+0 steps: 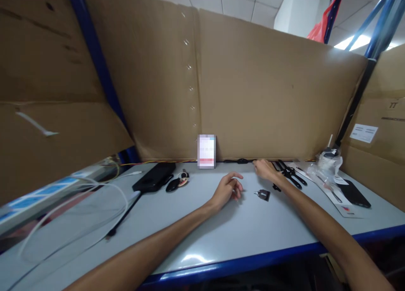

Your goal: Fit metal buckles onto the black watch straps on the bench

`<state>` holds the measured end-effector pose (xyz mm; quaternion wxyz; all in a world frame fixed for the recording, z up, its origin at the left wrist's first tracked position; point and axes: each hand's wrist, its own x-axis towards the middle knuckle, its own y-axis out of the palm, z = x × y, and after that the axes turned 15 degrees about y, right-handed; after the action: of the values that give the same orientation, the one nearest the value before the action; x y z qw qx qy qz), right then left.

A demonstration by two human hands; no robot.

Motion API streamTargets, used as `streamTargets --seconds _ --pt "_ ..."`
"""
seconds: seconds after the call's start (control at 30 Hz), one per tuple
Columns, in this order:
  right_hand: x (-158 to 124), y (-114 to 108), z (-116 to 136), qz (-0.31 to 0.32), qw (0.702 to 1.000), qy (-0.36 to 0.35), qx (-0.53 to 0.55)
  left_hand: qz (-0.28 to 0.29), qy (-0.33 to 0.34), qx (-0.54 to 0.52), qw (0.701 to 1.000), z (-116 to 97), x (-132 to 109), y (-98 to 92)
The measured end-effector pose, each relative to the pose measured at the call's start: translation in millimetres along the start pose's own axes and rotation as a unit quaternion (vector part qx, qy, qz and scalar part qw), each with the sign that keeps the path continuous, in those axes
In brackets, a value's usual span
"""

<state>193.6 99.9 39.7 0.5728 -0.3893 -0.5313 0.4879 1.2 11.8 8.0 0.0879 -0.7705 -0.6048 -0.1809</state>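
My left hand hovers just over the grey tabletop, fingers loosely bent and apart, nothing in it. Farther back, my right hand reaches to the table's rear edge with its fingers drawn together and pointing down. Its fingertips are at the right end of a thin black cord-like thing with a wider middle; whether they grip it cannot be made out. Between my arms lies a small dark flat piece with a pale metal tip. Right of my right wrist are several black-handled tools, partly covered by my forearm.
A blurred-out phone-like screen leans against the cardboard wall. To the left lie a black case, a key fob and white cables. Rightward are plastic packaging and a black phone.
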Motion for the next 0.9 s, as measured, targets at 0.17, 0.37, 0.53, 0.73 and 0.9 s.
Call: streamTargets --seconds 0.17,0.37,0.53,0.73,0.9 --pt "28 26 41 0.044 0.998 -0.045 0.011 -0.044 0.023 0.029 0.998 2 6 -6.6" --pt "27 28 42 0.081 0.996 -0.044 -0.02 -0.079 0.086 0.123 0.985 3 19 -19.6" --pt "-3 12 32 0.099 0.992 -0.07 -0.027 -0.057 0.124 0.298 0.945 -1 22 -32.5" --pt "-25 -30 6 0.057 0.975 -0.166 0.138 0.087 0.16 0.593 0.784 -1 12 -32.4" --pt "-27 -64 -30 -0.033 0.989 -0.071 0.128 0.194 0.128 0.667 0.708 -1 2 -22.6"
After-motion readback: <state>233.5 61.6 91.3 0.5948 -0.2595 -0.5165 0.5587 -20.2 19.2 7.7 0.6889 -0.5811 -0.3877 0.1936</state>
